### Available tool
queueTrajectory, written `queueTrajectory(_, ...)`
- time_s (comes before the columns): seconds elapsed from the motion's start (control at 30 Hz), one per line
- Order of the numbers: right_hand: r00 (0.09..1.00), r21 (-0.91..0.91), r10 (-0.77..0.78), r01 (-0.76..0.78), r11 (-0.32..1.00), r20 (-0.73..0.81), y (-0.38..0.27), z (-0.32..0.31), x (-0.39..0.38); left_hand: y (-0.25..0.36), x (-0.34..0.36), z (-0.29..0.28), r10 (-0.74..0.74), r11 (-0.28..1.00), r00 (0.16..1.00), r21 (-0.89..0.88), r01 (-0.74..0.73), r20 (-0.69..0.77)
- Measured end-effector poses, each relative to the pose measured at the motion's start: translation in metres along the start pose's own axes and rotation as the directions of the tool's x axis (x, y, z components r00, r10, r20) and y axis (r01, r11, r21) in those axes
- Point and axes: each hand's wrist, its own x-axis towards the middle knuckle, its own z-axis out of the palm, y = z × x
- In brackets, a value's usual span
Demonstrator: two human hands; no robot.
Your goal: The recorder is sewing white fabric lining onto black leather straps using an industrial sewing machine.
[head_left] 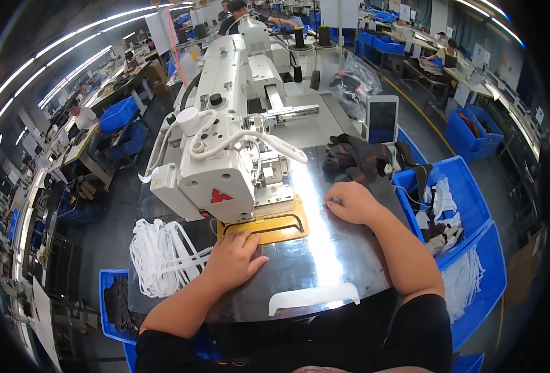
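Note:
My left hand [232,260] lies with fingers stretched out on the near left edge of a yellow plate [281,234], thumb spread to the side. The plate has a dark curved slot and sits under the head of a large white sewing machine [216,168]. My right hand [353,202] rests on the shiny metal tabletop [300,267], right of the plate. Its fingers are curled together, and whatever they hold, if anything, is hidden. Just beyond it is a heap of dark fabric pieces [352,158]. A white piece with bent-down ends [314,299] lies at the table's near edge.
A bundle of white strips [160,258] lies left of my left hand. Blue bins [467,186] with fabric pieces stand at the right, another blue bin [110,336] at the lower left. A small screen [382,119] stands behind the dark heap. Other people work farther back.

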Motion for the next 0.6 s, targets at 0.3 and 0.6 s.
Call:
queueTrajectory(0.3, 0.999, -0.099, 0.012, -0.008, 0.995, 0.039, -0.0035, -0.0003, -0.0074, 0.0017, 0.0007, -0.0039, -0.006, 1.000, 0.999, 0.021, 0.005, 0.033)
queueTrajectory(0.6, 0.999, -0.117, -0.022, 0.026, 0.993, 0.035, -0.0057, 0.0026, -0.0091, 0.0085, -0.0001, -0.0040, -0.018, 1.000, 0.996, 0.021, 0.016, 0.085)
